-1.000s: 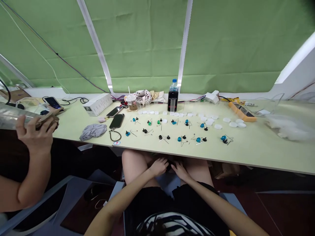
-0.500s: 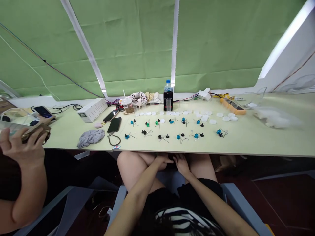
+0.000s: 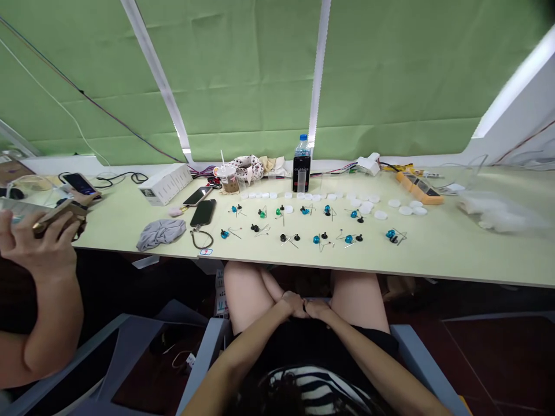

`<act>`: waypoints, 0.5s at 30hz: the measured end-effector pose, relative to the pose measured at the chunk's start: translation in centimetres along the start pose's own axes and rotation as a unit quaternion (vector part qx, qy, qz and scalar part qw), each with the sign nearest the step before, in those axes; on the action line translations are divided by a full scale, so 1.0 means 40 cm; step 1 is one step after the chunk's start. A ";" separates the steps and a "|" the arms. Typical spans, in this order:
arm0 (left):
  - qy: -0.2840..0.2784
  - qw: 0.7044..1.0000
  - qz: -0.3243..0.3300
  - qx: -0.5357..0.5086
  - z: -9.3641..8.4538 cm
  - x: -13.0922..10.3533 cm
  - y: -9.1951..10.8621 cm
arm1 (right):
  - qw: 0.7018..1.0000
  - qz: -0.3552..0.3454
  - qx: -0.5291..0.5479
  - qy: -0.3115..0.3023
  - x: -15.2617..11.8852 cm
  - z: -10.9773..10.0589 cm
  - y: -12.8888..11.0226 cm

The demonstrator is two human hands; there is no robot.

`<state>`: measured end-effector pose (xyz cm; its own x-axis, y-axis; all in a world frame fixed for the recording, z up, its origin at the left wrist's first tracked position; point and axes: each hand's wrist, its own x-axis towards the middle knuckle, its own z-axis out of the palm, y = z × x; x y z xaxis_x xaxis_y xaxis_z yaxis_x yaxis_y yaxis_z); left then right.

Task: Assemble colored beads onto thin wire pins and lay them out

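Observation:
My left hand (image 3: 295,304) and my right hand (image 3: 318,309) are low in my lap, side by side between my thighs, below the table's front edge. Both look closed, with the fingers curled and partly hidden. A small dark spot shows where they meet; I cannot make out what it is. On the table (image 3: 451,242) beyond them lie two rows of small parts: blue balls (image 3: 348,238), green balls (image 3: 278,212), black knobs (image 3: 283,237) and thin bent metal rods (image 3: 235,233). White round caps (image 3: 380,215) lie behind these rows.
A phone showing a timer (image 3: 300,173) leans on a bottle (image 3: 303,138). Two phones, a grey cloth (image 3: 161,234), a white box (image 3: 165,186) and a drink cup (image 3: 229,182) stand left. An orange device (image 3: 420,188) lies right. Another person's hand (image 3: 41,240) holds something at far left.
My hands have drawn back toward my body, away from the table edge, and their fingers have curled in. The view has shifted slightly. The parts on the table have stayed in place.

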<state>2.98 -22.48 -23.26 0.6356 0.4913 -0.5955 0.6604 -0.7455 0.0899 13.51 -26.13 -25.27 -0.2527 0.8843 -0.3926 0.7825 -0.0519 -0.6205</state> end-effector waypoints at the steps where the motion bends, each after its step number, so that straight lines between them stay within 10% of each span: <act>1: 0.002 1.000 0.000 0.003 -0.004 -0.007 0.004 | 1.000 0.012 -0.025 -0.005 -0.008 -0.008 -0.011; 7: 0.067 0.998 0.021 0.005 -0.100 -0.148 0.033 | 0.988 -0.015 -0.144 0.049 -0.140 -0.130 -0.116; 12: 0.428 0.894 0.123 -0.043 -0.263 -0.315 0.049 | 0.911 -0.196 -0.196 0.305 -0.329 -0.342 -0.083; 15: 0.566 0.818 0.085 -0.060 -0.337 -0.313 0.073 | 0.829 -0.166 -0.182 0.502 -0.355 -0.460 -0.031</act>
<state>2.37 -24.74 -4.79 0.6399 0.5377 0.5490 0.5156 -0.8302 0.2121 26.59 -30.08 -6.44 -0.0302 0.7716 0.6353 0.9308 0.2533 -0.2635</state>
